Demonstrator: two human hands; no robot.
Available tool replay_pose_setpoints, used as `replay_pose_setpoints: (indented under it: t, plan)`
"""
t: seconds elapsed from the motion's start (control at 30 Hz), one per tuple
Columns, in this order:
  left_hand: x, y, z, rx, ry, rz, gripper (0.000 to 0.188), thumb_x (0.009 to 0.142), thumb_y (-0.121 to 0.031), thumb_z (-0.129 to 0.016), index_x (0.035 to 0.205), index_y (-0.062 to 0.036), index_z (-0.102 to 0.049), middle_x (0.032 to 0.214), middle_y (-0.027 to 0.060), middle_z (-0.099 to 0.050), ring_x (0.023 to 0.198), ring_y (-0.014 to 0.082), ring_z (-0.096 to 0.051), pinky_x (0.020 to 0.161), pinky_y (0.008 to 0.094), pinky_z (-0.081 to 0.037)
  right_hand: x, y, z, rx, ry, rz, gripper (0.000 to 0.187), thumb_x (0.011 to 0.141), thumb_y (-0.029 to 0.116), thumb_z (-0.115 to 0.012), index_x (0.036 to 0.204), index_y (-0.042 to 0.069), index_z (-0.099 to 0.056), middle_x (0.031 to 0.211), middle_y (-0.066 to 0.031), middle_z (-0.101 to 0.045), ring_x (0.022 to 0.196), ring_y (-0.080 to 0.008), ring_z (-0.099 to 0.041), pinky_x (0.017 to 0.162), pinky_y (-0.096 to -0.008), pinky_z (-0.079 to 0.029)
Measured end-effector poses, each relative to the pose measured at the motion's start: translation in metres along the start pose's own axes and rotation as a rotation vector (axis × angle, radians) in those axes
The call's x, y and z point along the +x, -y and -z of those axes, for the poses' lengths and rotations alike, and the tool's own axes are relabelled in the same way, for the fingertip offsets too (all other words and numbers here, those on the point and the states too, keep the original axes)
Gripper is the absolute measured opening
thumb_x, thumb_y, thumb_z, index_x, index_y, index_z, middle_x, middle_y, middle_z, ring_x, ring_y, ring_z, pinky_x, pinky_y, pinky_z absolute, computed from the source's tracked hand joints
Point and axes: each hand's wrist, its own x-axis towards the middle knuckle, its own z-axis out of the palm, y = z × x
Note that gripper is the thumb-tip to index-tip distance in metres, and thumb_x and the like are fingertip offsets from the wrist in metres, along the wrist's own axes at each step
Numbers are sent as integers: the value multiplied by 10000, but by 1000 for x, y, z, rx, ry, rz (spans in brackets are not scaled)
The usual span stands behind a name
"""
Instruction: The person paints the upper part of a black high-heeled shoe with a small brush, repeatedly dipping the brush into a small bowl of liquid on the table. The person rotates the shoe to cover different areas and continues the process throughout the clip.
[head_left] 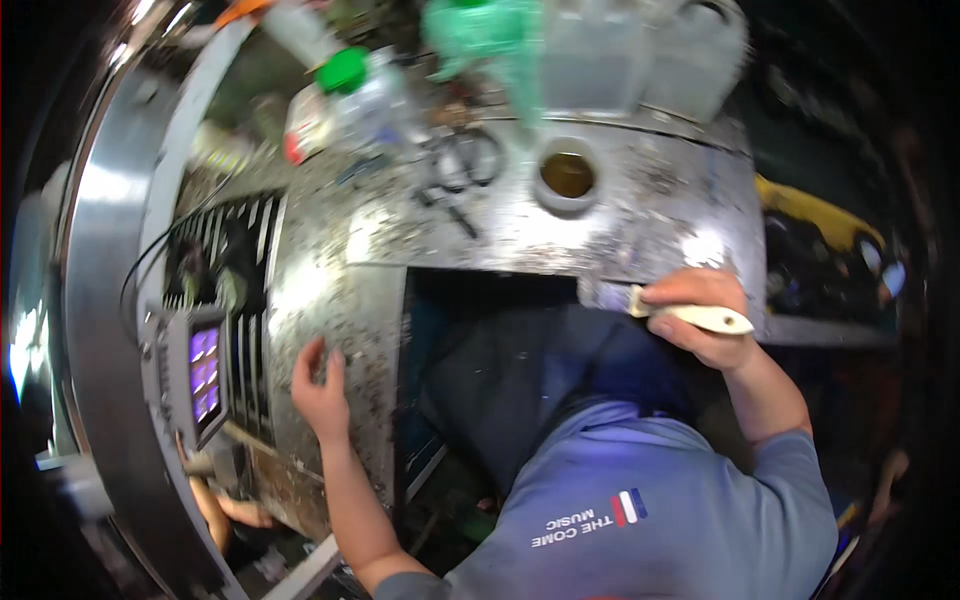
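My right hand (pixel 701 315), closed, grips a paintbrush by its cream-coloured handle (pixel 715 319). The brush's bristle end (pixel 604 294) points left, over my lap near the table's edge, and is blurred. My left hand (pixel 322 388) is above the metal tabletop (pixel 345 330) on the left, thumb and forefinger apart, with nothing visible between them. Beyond the brush, a white round cup (pixel 567 183) with brown liquid inside stands on the table. A dark pair of scissors or a similar looped tool (pixel 455 180) lies left of the cup, too blurred to name surely.
Clear jugs (pixel 592 65) and a green plastic bag (pixel 480 45) line the back. A green-capped bottle (pixel 343 75) stands back left. A lamp with purple panels (pixel 205 372) is beside a slotted grate (pixel 250 330). A person's bare limb (pixel 232 512) shows lower left.
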Motion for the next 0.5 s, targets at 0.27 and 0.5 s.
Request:
replay_pose_setpoints:
  t: [0.27,0.5]
  plan:
    - [-156,-65,-100,-357,331,32,274,962,-84,-699,1199,52,-674,1186,142,-719,1098,214,-668,977,327,-518,-89,2,75,-122,-285,-192,270,937,105,-734,1207,80,-731,930,-104,-774,711,-155,-718,689,-284,-569]
    - [-201,-81,-111,-373,384,29,285,954,-84,-716,1205,45,-675,1159,134,-737,1042,184,-690,945,311,-530,-146,-44,175,-549,-585,-412,267,927,131,-699,1194,128,-704,930,-83,-767,812,-206,-750,705,-355,-584]
